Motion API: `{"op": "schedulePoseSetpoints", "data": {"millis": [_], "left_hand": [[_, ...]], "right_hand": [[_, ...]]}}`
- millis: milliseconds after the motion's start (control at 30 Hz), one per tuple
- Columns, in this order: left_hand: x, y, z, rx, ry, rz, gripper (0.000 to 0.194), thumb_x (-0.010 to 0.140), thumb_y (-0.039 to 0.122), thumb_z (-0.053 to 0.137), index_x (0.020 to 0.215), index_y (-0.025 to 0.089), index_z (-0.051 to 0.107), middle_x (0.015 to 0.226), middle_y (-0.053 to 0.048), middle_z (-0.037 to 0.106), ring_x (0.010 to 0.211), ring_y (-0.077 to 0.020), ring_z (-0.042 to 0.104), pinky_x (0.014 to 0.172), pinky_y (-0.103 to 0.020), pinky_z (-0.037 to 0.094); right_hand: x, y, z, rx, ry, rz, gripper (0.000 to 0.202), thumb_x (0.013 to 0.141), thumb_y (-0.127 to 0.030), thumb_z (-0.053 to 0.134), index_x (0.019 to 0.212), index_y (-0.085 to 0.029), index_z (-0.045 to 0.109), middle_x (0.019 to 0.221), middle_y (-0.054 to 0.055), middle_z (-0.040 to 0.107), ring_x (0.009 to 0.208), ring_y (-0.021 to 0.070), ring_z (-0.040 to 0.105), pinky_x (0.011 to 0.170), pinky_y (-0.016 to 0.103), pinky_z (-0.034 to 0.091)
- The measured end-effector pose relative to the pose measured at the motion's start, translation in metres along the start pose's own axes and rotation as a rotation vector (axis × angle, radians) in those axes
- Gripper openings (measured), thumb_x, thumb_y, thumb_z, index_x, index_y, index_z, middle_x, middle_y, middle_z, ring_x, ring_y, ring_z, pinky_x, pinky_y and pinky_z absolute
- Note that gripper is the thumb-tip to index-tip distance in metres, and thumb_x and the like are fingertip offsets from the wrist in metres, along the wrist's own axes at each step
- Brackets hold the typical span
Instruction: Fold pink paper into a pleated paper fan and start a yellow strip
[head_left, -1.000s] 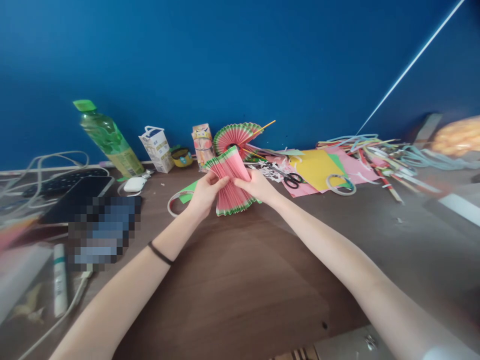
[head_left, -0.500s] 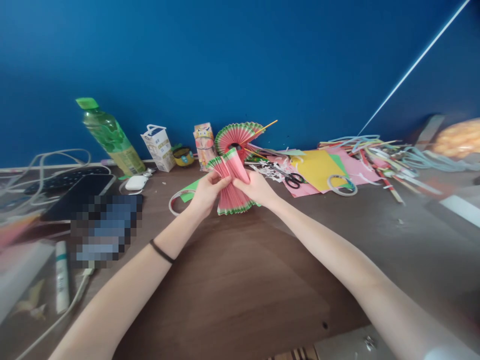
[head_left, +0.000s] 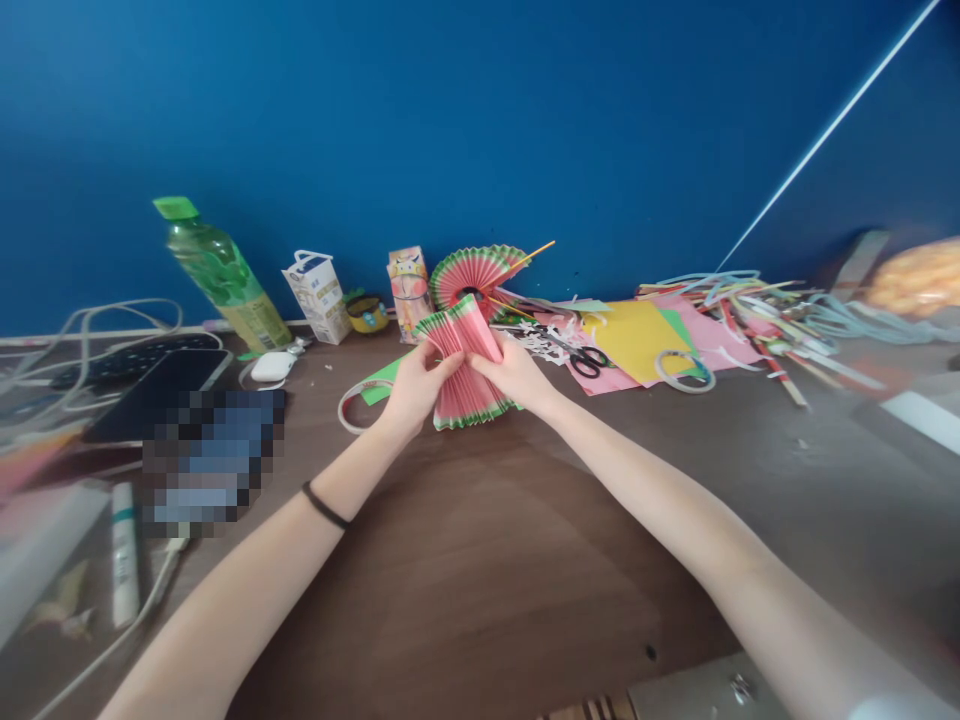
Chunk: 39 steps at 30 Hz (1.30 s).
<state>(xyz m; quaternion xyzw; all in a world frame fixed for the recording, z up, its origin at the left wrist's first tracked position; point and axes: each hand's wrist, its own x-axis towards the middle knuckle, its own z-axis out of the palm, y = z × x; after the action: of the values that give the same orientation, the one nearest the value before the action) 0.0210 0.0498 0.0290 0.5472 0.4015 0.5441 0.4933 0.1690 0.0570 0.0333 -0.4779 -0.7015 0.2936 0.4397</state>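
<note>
Two sets of fingers, on my left hand (head_left: 411,388) and right hand (head_left: 523,376), clamp the folded paper (head_left: 475,332) at its waist, twelve o'clock over the desk (head_left: 465,570). I judge it light, springy, easily creased: best held by the gathered middle, not the green-edged ends (head_left: 476,418).

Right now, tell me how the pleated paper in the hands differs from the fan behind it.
The pleated paper is gripped by the left hand and the right hand; the fan is in neither hand. The pleated paper narrows where it is pinched and flares below, while the fan spreads in a rounded shape. A yellow stick juts past the fan; none shows on the pleated paper. Both are pinkish-red, green-edged and pleated.
</note>
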Motion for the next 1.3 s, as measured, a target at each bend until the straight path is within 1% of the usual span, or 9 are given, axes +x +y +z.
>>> {"op": "schedulePoseSetpoints", "data": {"millis": [200, 400, 500, 667, 800, 900, 1000, 1167, 1300], "left_hand": [[0.001, -0.002, 0.000, -0.029, 0.021, 0.070, 0.030, 0.066, 0.031, 0.068, 0.091, 0.014, 0.062, 0.097, -0.008, 0.069, 0.090, -0.0213, 0.063, 0.084, -0.035, 0.048], [0.002, -0.006, 0.000, -0.116, 0.009, 0.052, 0.033, 0.066, 0.027, 0.068, 0.096, 0.014, 0.061, 0.101, -0.009, 0.068, 0.094, -0.0220, 0.063, 0.088, -0.037, 0.047], [0.002, -0.006, 0.001, -0.130, 0.005, 0.049, 0.031, 0.067, 0.027, 0.067, 0.095, 0.015, 0.061, 0.101, -0.009, 0.068, 0.094, -0.0217, 0.063, 0.090, -0.038, 0.046], [0.004, -0.003, 0.001, -0.100, 0.032, 0.100, 0.027, 0.067, 0.022, 0.061, 0.093, 0.016, 0.059, 0.102, -0.007, 0.067, 0.096, -0.0214, 0.062, 0.091, -0.039, 0.046], [0.003, 0.001, 0.001, -0.012, -0.003, 0.153, 0.026, 0.065, 0.019, 0.059, 0.091, 0.016, 0.059, 0.097, -0.007, 0.068, 0.095, -0.0218, 0.062, 0.088, -0.039, 0.046], [0.001, 0.003, 0.001, 0.067, -0.020, 0.170, 0.020, 0.065, 0.020, 0.059, 0.085, 0.016, 0.058, 0.088, -0.006, 0.068, 0.088, -0.0211, 0.063, 0.082, -0.037, 0.048], [-0.002, 0.008, 0.002, 0.116, -0.011, 0.177, 0.017, 0.063, 0.019, 0.060, 0.079, 0.016, 0.056, 0.080, -0.003, 0.066, 0.079, -0.0192, 0.062, 0.075, -0.034, 0.049], [-0.004, 0.015, 0.003, 0.039, -0.062, 0.198, 0.023, 0.064, 0.026, 0.066, 0.083, 0.017, 0.057, 0.082, -0.003, 0.067, 0.079, -0.0181, 0.062, 0.073, -0.031, 0.049], [-0.003, 0.014, 0.001, -0.005, -0.025, 0.168, 0.023, 0.067, 0.031, 0.066, 0.082, 0.015, 0.059, 0.080, -0.003, 0.068, 0.073, -0.0170, 0.063, 0.069, -0.030, 0.049]], "right_hand": [[0.000, 0.000, 0.000, 0.068, 0.012, 0.031, 0.026, 0.077, -0.035, 0.056, 0.094, -0.016, 0.059, 0.097, 0.008, 0.066, 0.091, 0.0226, 0.061, 0.084, 0.038, 0.046], [0.000, 0.001, 0.000, 0.099, 0.025, 0.020, 0.029, 0.078, -0.034, 0.055, 0.100, -0.016, 0.059, 0.098, 0.008, 0.066, 0.092, 0.0234, 0.061, 0.085, 0.040, 0.046], [0.000, 0.001, 0.001, 0.189, 0.018, 0.041, 0.029, 0.076, -0.035, 0.058, 0.098, -0.017, 0.059, 0.098, 0.007, 0.066, 0.092, 0.0232, 0.061, 0.085, 0.041, 0.046], [0.001, -0.001, -0.003, 0.459, -0.067, 0.100, 0.035, 0.064, -0.033, 0.071, 0.095, -0.019, 0.060, 0.094, 0.005, 0.068, 0.088, 0.0215, 0.063, 0.085, 0.042, 0.048], [0.002, -0.005, -0.011, 0.592, -0.155, 0.039, 0.033, 0.063, -0.032, 0.074, 0.091, -0.020, 0.063, 0.094, 0.004, 0.068, 0.089, 0.0219, 0.064, 0.087, 0.043, 0.048], [0.002, -0.009, -0.015, 0.591, -0.115, -0.046, 0.032, 0.062, -0.031, 0.075, 0.091, -0.021, 0.064, 0.093, 0.002, 0.069, 0.090, 0.0210, 0.064, 0.089, 0.043, 0.048], [0.000, -0.015, -0.015, 0.544, -0.079, -0.085, 0.033, 0.061, -0.032, 0.077, 0.090, -0.021, 0.066, 0.091, 0.002, 0.070, 0.090, 0.0208, 0.064, 0.090, 0.042, 0.048], [-0.002, -0.018, -0.016, 0.500, -0.049, -0.098, 0.025, 0.065, -0.035, 0.073, 0.085, -0.020, 0.067, 0.087, 0.002, 0.070, 0.087, 0.0204, 0.065, 0.086, 0.040, 0.049], [-0.001, -0.016, -0.018, 0.474, -0.059, -0.094, 0.023, 0.066, -0.036, 0.072, 0.080, -0.019, 0.067, 0.078, 0.001, 0.068, 0.078, 0.0186, 0.064, 0.079, 0.038, 0.050]]}}
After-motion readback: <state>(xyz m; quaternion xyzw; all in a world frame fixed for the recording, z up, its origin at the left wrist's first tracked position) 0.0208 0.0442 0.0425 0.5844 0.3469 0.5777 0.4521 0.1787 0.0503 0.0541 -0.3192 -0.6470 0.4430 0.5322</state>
